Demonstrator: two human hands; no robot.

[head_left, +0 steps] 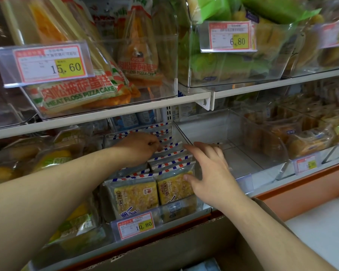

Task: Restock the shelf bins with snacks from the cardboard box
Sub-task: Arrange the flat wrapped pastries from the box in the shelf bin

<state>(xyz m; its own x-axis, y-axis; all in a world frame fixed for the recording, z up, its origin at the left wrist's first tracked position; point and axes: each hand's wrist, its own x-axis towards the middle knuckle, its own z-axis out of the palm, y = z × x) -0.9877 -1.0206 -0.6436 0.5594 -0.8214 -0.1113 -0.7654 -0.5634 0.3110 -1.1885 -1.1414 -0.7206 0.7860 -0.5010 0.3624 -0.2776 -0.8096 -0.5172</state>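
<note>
cardboard box sits lowest; left hand pinches striped-edged cake packets in their clear bin, right hand spread open on them, white shelf beneath.

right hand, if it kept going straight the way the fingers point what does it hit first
The right hand points up-left across the striped-edged snack packs, toward the left hand. It would likely brush those pack tops first, then the left hand; depth is hard to judge.

Price tag "15.60" upper left; tag "6.80" upper right; tag "10.80" below; white shelf bracket.
</note>
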